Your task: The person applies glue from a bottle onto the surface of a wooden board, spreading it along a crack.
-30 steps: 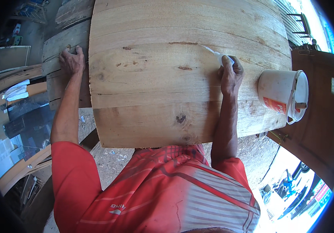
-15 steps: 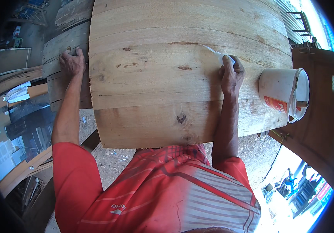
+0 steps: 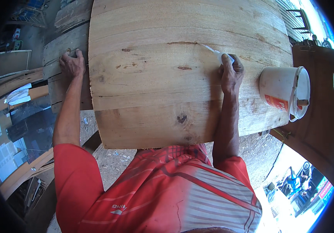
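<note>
I read the right hand [image 3: 232, 75] as closed around a white bottle [image 3: 220, 58] above the wooden panel [image 3: 155, 81], right of the panel's middle. The left hand [image 3: 73, 66] rests with bent fingers on grey boards [image 3: 68, 39] just beside the panel's left edge; I cannot tell whether it grips anything. Nearest me, a red shirt [image 3: 147, 186] meets the panel's near edge. A dark knot [image 3: 181, 118] lies close to that edge. A white bucket [image 3: 277, 85] sits at the right edge, toward the near right corner. Farther in, the bottle's thin nozzle [image 3: 209, 48] points at the right end of a brown crack [image 3: 182, 42]; I cannot confirm contact. Beyond the right edge, toward its far end: one dark chair [image 3: 303, 21].
</note>
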The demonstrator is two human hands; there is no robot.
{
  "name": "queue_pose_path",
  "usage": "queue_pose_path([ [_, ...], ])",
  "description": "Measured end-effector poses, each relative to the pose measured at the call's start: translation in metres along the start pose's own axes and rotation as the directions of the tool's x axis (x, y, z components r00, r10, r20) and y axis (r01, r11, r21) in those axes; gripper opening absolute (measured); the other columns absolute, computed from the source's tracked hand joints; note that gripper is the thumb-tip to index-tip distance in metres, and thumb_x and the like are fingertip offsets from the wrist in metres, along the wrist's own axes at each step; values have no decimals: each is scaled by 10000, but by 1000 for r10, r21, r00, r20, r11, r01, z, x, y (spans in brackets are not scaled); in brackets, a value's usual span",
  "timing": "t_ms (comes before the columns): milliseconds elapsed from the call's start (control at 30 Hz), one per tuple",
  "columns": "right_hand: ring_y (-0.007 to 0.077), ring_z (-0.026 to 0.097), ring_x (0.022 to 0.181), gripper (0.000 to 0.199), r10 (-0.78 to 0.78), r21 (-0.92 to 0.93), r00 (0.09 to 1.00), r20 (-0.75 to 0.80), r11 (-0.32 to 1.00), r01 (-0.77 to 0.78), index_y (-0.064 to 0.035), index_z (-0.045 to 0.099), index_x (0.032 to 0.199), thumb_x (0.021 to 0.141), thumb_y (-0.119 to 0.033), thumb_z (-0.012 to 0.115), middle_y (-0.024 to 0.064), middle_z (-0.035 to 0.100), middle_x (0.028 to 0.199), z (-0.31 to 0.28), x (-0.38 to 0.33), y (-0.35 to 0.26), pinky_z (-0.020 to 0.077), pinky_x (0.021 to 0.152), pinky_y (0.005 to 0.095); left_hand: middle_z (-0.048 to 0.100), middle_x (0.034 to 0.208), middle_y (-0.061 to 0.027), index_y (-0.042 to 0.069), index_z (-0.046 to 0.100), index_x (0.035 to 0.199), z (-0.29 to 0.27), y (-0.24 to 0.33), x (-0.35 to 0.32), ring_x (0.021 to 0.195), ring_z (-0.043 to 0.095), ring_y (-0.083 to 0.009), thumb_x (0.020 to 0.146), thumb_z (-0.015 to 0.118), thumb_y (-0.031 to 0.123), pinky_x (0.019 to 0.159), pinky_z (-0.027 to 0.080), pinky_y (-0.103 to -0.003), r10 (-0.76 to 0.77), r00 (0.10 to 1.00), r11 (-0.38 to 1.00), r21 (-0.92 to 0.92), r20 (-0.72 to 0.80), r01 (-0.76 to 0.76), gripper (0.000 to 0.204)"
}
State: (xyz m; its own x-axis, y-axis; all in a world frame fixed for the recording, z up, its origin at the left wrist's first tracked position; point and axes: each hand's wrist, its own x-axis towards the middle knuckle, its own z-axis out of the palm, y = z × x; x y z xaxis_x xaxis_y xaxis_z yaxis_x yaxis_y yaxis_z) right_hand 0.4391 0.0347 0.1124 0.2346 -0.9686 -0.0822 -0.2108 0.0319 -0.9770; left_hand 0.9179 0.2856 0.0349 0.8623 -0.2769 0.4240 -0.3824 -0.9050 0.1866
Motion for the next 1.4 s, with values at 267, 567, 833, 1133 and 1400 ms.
queue_pose_path([
  [267, 42, 456, 523, 239, -8, 22, 998, -65, 1000, 9, -10, 678, 913, 973, -238, 639, -25, 535, 599, -5, -1, -1, 338, 485, 225, 560, 1256, -221, 56, 596, 1198, -2, 0, 1, 1228, 493, -396, 812, 652, 496, 1045, 382, -500, -2, 1000, 1000, 27, -4, 2, 588],
  [567, 51, 485, 545, 228, 22, 34, 999, -40, 999, -20, -20, 691, 938, 953, -245, 662, -19, 554, 638, -8, 1, 2, 355, 506, 227, 572, 1224, -222, 49, 605, 1173, -2, 2, -1, 1202, 508, -402, 806, 660, 491, 1027, 394, -506, 10, 1000, 1000, 22, -20, -9, 578],
  [833, 50, 484, 548, 232, 24, 19, 998, -50, 1000, -23, -14, 692, 945, 953, -244, 662, -17, 559, 639, -7, 0, -1, 351, 507, 229, 582, 1194, -232, 35, 610, 1141, -2, 1, -1, 1192, 511, -402, 804, 668, 480, 1020, 394, -515, 27, 999, 1000, 1, -28, -27, 561],
  [1133, 44, 469, 540, 246, 40, 8, 998, -47, 999, -39, -23, 692, 930, 961, -262, 646, -24, 549, 630, -7, 0, -2, 335, 494, 225, 588, 1182, -231, 24, 610, 1154, 3, -2, 1, 1182, 517, -398, 816, 658, 470, 1022, 399, -505, 59, 997, 998, 33, -48, -58, 563],
  [1400, 41, 456, 543, 228, 21, 14, 997, -76, 1000, -20, -16, 686, 940, 963, -238, 641, -28, 535, 627, -12, 0, 0, 335, 496, 228, 593, 1163, -225, 14, 613, 1126, 5, -6, 1, 1159, 527, -389, 819, 663, 467, 1003, 412, -498, 109, 991, 994, 40, -76, -106, 550],
])
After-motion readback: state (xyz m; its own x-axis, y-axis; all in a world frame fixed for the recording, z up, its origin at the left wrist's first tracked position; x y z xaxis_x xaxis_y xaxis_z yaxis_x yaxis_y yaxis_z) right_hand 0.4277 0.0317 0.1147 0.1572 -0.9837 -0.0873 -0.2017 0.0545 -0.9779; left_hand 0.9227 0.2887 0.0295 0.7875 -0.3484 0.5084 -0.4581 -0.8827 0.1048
